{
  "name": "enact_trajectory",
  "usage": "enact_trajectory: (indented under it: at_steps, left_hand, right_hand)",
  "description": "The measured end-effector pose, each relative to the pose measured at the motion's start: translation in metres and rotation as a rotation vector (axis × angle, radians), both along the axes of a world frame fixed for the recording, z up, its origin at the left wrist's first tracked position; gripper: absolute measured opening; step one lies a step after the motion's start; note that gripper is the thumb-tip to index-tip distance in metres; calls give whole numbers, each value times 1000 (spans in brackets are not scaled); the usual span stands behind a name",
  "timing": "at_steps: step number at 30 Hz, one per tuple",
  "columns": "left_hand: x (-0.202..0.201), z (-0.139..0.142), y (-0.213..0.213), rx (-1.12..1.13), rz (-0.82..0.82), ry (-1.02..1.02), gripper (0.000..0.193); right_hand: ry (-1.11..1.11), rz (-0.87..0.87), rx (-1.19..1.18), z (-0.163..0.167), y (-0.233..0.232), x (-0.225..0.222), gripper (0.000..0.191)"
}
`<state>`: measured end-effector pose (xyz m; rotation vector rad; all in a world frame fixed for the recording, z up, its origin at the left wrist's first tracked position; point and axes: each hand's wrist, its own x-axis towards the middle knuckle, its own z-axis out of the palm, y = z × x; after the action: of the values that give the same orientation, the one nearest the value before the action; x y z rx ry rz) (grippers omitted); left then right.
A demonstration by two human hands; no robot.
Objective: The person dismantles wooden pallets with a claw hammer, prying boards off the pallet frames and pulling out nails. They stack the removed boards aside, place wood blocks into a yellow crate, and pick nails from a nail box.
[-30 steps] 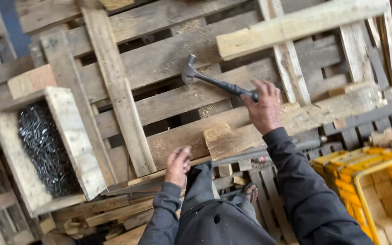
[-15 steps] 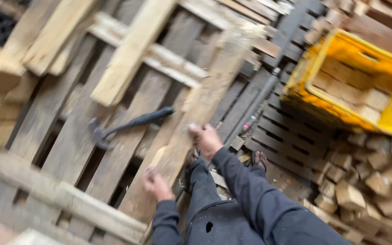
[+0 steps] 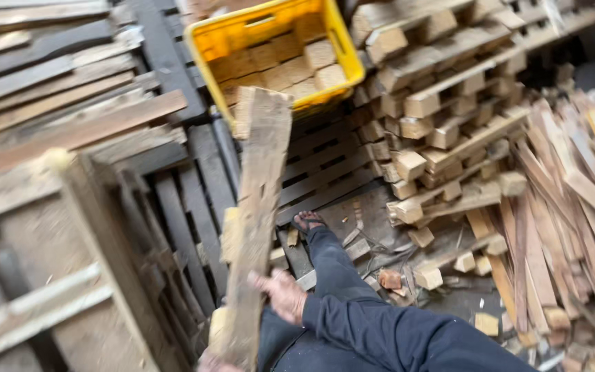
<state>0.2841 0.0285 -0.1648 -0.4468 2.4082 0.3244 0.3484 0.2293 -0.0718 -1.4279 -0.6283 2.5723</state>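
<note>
Behind, yellow crate holds wooden blocks; right hand grips plank.

- The right hand grips a long weathered plank with blocks nailed on, held tilted.
- The left hand is barely visible at the plank's lower end.
- A yellow crate of wooden blocks sits beyond.

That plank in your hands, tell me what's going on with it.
The person's right hand grips a long weathered plank partway up, holding it lengthwise out in front. The left hand is only just in view at the plank's near end. The far end reaches towards a yellow crate filled with wooden blocks. Dark pallets lie beneath, and loose slats are heaped to the right.
</note>
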Motion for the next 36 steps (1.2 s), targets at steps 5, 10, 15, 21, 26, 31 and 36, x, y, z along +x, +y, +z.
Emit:
enact_trajectory:
  at_steps: [5,10,15,21,26,31,36]
  left_hand:
    - [83,-6,121,220,-389,-78,55]
    - [120,17,272,458,-824,-91,44]
    - [136,34,452,1111,-668,-218,50]
    - [123,68,483,1185,-318,-974,36]
    - [61,84,373,1147,748,-1329,21]
    - [-7,80,278,1690,1061,-1138,19]
    - [-74,72,197,1985,1431,-348,19]
  right_hand:
    - [-163,-589,82,-44,123,79,39]
    - [-323,-782,282,-29,243,168,49]
    - [-277,-871,513,16,394,227,61]
    - [-936,-725,837,55,571,288,44]
    - [-480,-450,934,32,554,245,24]
    - [-46,44,636,-13,361,44,26]
    - [229,786,418,-2,121,-119,44]
